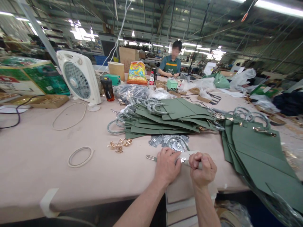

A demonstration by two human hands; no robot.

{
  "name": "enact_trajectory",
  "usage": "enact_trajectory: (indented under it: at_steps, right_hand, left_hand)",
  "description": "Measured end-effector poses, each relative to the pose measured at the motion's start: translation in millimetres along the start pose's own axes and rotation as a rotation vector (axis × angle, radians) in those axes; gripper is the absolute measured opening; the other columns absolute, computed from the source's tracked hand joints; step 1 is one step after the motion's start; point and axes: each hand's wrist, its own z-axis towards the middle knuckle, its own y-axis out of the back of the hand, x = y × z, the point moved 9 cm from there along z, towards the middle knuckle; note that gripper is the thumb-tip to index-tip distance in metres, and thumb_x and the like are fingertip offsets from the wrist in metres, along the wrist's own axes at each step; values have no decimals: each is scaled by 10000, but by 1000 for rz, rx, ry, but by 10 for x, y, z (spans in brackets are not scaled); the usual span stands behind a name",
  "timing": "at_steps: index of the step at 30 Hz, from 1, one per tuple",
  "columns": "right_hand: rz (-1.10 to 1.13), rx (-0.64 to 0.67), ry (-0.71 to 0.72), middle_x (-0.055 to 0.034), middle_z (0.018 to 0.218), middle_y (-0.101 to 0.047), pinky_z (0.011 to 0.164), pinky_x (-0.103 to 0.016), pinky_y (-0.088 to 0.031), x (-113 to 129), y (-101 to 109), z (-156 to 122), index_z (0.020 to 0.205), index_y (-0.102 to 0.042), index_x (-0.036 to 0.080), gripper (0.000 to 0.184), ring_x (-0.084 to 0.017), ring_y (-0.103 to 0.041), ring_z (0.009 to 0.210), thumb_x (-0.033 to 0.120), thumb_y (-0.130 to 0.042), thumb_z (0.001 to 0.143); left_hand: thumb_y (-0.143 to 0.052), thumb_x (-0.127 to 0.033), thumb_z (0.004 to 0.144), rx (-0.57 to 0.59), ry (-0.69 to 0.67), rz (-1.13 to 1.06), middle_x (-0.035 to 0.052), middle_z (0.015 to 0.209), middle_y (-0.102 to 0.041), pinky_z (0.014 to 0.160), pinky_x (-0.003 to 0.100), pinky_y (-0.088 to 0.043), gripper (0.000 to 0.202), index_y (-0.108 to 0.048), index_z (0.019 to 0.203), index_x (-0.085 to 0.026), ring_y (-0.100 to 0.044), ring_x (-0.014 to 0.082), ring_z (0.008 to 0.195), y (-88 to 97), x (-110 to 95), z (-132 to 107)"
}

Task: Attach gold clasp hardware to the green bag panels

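Note:
Near the table's front edge, my left hand (pixel 168 165) presses down with bent fingers on a narrow green strap (pixel 155 158). A metal piece (pixel 150 157) shows at the strap's left end. My right hand (pixel 203 167) is closed in a fist just to the right, around something slim and grey-green that its fingers mostly hide. Between the hands lies a small shiny metal plate (pixel 183 160). A pale flat piece (pixel 189 154) is behind it. Just beyond my left hand is a heap of thin silver metal plates (pixel 171 142).
Green bag panels (pixel 165 119) with wrapped handles are stacked behind; more panels (pixel 258 151) hang over the right edge. Gold fittings (pixel 120 145), a tape roll (pixel 80 157) and a white fan (pixel 79 78) are to the left. A co-worker (pixel 170 64) sits across the table.

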Motion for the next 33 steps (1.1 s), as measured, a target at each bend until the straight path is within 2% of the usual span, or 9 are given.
enact_trajectory:
  at_steps: [4, 11, 19, 27, 33]
  right_hand:
    - [-9, 19, -33, 56, 512, -452, 441, -234, -322, -47, -29, -25, 721, -627, 181, 278, -94, -402, 419, 275, -573, 977]
    - [19, -6, -9, 53, 518, -451, 445, -239, -319, 57, 16, -9, 731, -638, 171, 260, -93, -404, 425, 257, -573, 968]
    - [2, 19, -54, 49, 513, -461, 457, -246, -334, -107, 4, -60, 724, -636, 174, 283, -100, -428, 438, 274, -578, 983]
    - [-1, -23, -10, 56, 506, -453, 436, -232, -310, 70, 74, 48, 723, -637, 176, 272, -95, -397, 420, 279, -589, 971]
    - [-12, 25, -43, 55, 509, -459, 442, -233, -326, -77, -2, -27, 724, -630, 179, 294, -96, -407, 422, 277, -568, 995]
  left_hand:
    - [-597, -305, 989, 5, 5, -3, 39, 1140, -703, 979, 456, -475, 280, -702, 1248, -322, -511, 277, 1193, 14, -3, -4]
    - [-590, -307, 993, 11, 2, 9, 42, 1144, -706, 977, 457, -482, 293, -698, 1264, -328, -512, 278, 1200, 20, -18, 0]
    - [-594, -299, 991, 10, -9, 8, 42, 1146, -712, 970, 460, -480, 275, -708, 1239, -328, -516, 280, 1201, 14, -21, 3]
    - [-635, -297, 968, 1, -2, 16, 29, 1134, -707, 984, 462, -472, 283, -708, 1240, -327, -517, 276, 1183, 3, -25, 9]
    - [-626, -280, 975, -1, -10, 24, 33, 1140, -709, 975, 443, -480, 288, -714, 1245, -330, -518, 269, 1189, -27, -5, 10]
